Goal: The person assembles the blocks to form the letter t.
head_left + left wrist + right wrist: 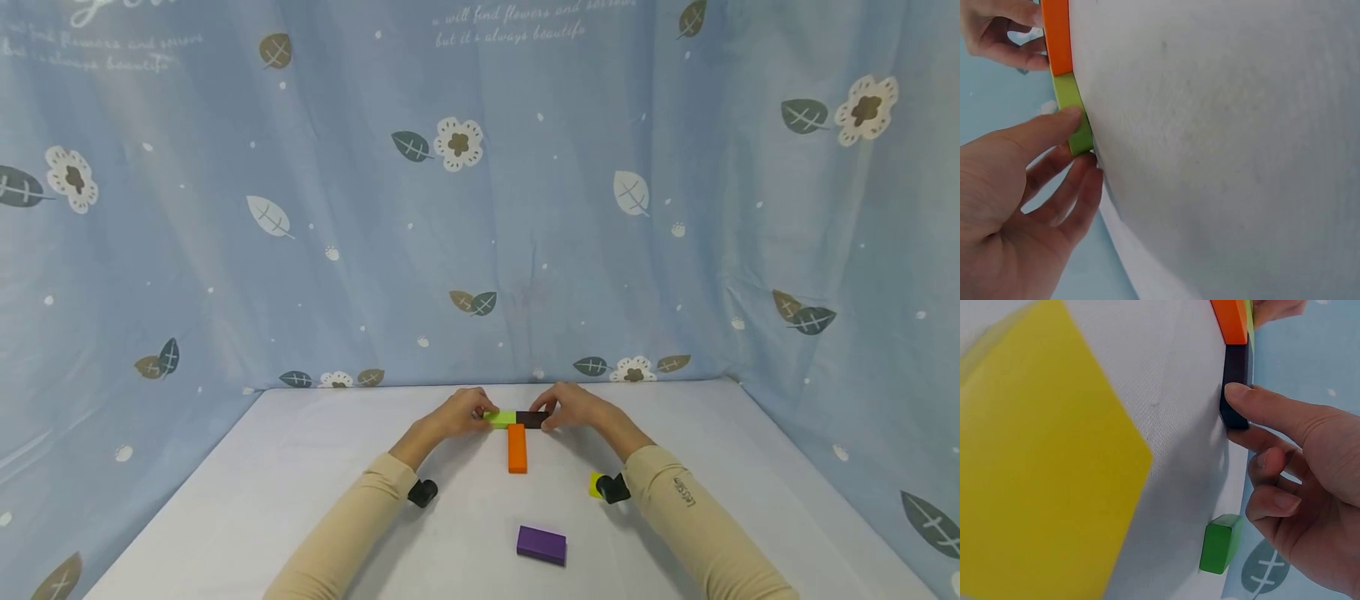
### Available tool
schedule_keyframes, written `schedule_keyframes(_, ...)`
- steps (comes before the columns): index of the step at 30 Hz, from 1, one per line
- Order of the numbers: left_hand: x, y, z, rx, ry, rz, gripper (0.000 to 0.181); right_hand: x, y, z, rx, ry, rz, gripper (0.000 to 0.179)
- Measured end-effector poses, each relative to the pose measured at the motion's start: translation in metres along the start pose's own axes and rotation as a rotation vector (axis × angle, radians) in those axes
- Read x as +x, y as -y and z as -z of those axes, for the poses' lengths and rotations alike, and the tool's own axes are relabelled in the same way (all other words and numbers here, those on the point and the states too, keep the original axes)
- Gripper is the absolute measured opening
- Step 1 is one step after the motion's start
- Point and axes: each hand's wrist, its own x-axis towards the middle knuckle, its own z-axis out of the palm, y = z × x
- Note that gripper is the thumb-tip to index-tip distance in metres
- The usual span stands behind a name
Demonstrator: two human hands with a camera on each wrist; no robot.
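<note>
A lime-green oblong block [505, 420] and a black oblong block [529, 420] are laid end to end across the surface [465, 525], pinched at their outer ends by the left hand [461, 412] and the right hand [576, 406] respectively.

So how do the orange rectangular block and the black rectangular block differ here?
The orange block runs front to back; the black block lies left to right. The right hand pinches the black block; neither hand grips the orange block. Both are straight-edged.
</note>
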Motion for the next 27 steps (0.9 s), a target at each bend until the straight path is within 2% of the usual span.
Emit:
schedule_keyframes(11, -0.002, -0.009, -0.002, 0.128, 0.004, 0.047, 0.028, 0.001, -0.002, 0.0, 0.003, 0.002, -0.004, 0.033)
schedule_keyframes(21, -0.004, -0.01, 0.006, 0.148, 0.063, -0.017, 0.031, -0.001, 0.001, 0.004, -0.002, 0.002, 0.004, 0.034)
schedule_keyframes(27, -0.008, -0.017, 0.007, 0.161, 0.123, 0.028, 0.043, 0.0, -0.001, 0.0, 0.006, 0.002, -0.005, 0.033)
